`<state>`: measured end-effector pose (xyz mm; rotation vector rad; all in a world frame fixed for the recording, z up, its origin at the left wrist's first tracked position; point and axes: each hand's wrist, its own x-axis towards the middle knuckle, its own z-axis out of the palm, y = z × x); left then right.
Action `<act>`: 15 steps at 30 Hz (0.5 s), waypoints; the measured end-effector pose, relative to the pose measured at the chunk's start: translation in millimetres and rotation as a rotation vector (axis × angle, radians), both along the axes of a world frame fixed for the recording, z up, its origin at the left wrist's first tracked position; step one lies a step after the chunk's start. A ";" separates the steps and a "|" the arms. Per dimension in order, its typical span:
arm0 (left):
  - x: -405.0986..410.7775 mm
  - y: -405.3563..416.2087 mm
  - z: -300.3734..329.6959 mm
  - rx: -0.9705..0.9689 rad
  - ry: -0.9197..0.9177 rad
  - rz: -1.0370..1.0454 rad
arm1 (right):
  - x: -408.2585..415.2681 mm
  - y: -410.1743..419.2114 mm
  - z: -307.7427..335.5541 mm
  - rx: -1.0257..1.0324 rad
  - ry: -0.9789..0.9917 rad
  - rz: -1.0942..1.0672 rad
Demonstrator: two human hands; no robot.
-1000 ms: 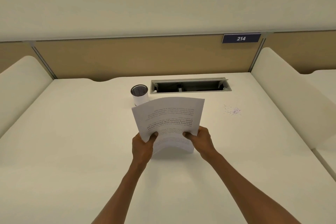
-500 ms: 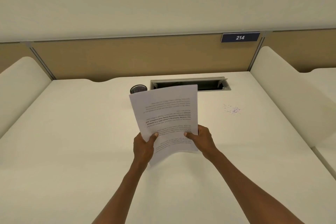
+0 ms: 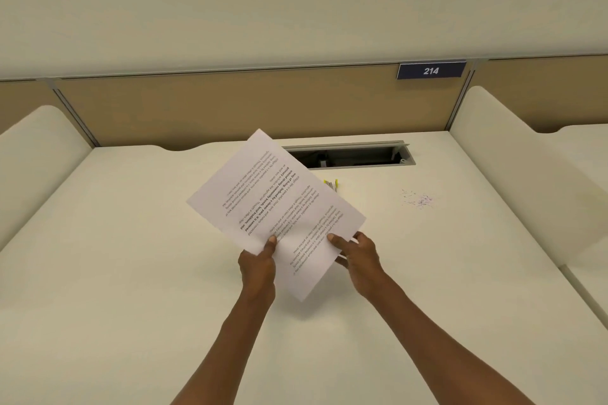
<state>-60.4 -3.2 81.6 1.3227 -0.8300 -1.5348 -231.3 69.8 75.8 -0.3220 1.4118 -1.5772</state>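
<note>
Head view: a person holds a printed paper (image 3: 276,207) in both hands above the pale counter (image 3: 131,273).
Paper position: it is clear of the counter and turned on a diagonal. Its far corner reaches toward the cable slot (image 3: 355,156).
Left hand (image 3: 256,268): the thumb is on top and the fingers are curled beneath, pinching the near edge.
Right hand (image 3: 358,256): it pinches the same way at the near right edge, thumb on the print.
Risks: with grips only along one edge, the far end could droop or fold. A hard thumb press may crease the paper. If this is more than one leaf, which I cannot tell, one could slide free.
Materials: the paper is thin, matt white and flexible, with crisp straight edges and grey text that reads upside down from here. The counter is smooth and cream-coloured.
Nearby: a small yellow object (image 3: 331,183) shows just past the paper's right edge. Purple specks (image 3: 418,200) lie well apart to the right.
</note>
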 end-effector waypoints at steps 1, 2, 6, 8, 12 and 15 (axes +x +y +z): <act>-3.0 0.7 0.7 0.029 0.023 0.006 | 7.0 -0.6 2.2 -0.033 -0.041 0.022; -5.8 1.9 2.1 0.056 0.049 0.012 | 13.2 -1.3 3.2 -0.054 -0.049 0.036; -13.7 6.2 5.1 0.118 0.131 -0.003 | 23.9 -7.4 5.4 -0.032 0.046 -0.052; -13.1 9.2 7.7 0.111 0.172 -0.028 | 20.7 -7.1 9.0 -0.019 0.112 -0.079; 0.7 4.8 5.7 0.101 0.173 -0.018 | 5.3 1.9 13.5 -0.007 0.200 -0.060; 19.2 -10.9 9.0 0.095 0.011 0.155 | -13.3 12.9 12.3 0.007 0.229 -0.030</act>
